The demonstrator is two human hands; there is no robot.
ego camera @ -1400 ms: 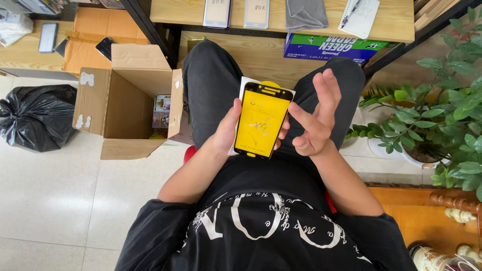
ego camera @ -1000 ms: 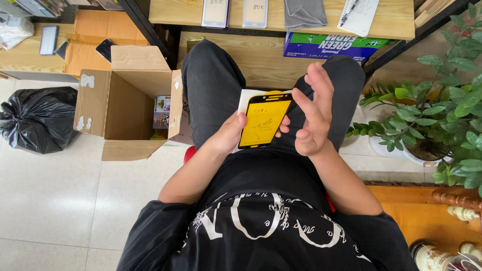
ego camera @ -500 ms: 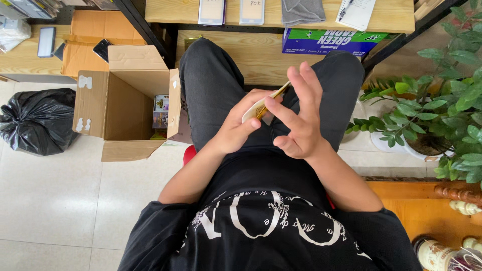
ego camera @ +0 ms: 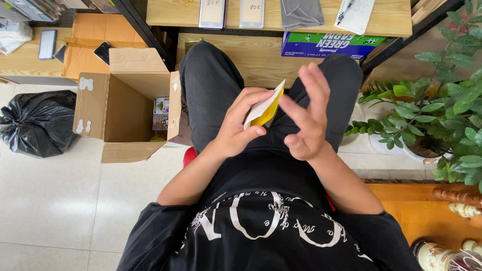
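**Q:** Packet status? Last I saw, the yellow face with the black phone-shaped outline was pointing straight up at the camera.

**A:** Not anymore. The flat yellow-and-white packet [ego camera: 264, 108] has been turned nearly edge-on, so now you mostly get the plain white back and a sliver of yellow along the bottom. It's sitting up over the lap, between the knees in dark trousers, not resting on anything.

**Q:** Who's got it?

**A:** Left hand [ego camera: 238, 125], pinching it, thumb along the lower edge and fingers curled round the top. Right hand [ego camera: 307, 113] has let go: fingers spread and loose, hovering just beside the packet's yellow edge, not touching as far as I can tell. A second ago both hands were on it.

**Q:** So what does that tell you?

**A:** My read, it's a flip, front checked and the back side coming round. Just a guess from the angle though.

**Q:** Anything else around?

**A:** Open cardboard box [ego camera: 125, 105] on the tiled floor to the person's left with some small colourful packs inside, black bin bag [ego camera: 35, 123] further out. Wooden bench [ego camera: 391, 17] up front carries two flat phone-sized items, a grey cloth [ego camera: 301, 12] and a notepad. Leafy pot plant [ego camera: 442, 115] off to the right.
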